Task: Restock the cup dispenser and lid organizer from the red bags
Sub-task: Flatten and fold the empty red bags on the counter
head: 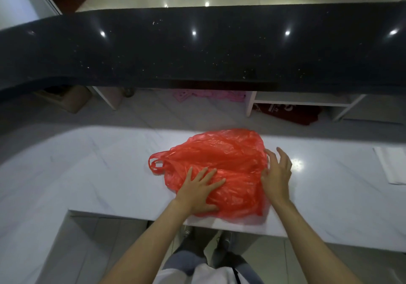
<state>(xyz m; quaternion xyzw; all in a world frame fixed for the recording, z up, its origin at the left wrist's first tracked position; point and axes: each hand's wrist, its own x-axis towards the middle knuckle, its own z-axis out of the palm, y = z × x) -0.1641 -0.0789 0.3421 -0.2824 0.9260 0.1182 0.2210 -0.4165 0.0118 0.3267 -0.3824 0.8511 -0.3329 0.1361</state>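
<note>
So I've got the red bag [219, 169] lying flat and crumpled on the white marbled surface [87, 173], pretty close to the near edge. Its bottom corner actually pokes a little past that edge, right above the cutout where I'm standing. The handles [157, 162] point off to my left, looped and loose.

My left hand [197, 190] is spread flat on the near-left part of the bag, fingers straight, just pressing the plastic down, not gripping anything. My right hand [276, 173] is at the bag's right side, fingers relaxed and splayed, thumb touching the plastic; it's a bit blurry, so I can't say more than that it looks released rather than clamped on anything.

Room-wise: lots of bare surface to the left of the bag, and a good stretch to the right too, up to a white folded thing [393, 165] near the far right edge. Behind the bag the surface runs back into shadow under a raised black shelf [197, 48], which hangs over the back part. Under that overhang there's some pink stuff [208, 95], a red item [287, 112] and white shelving [307, 102]. The bag sits well clear of all that.
</note>
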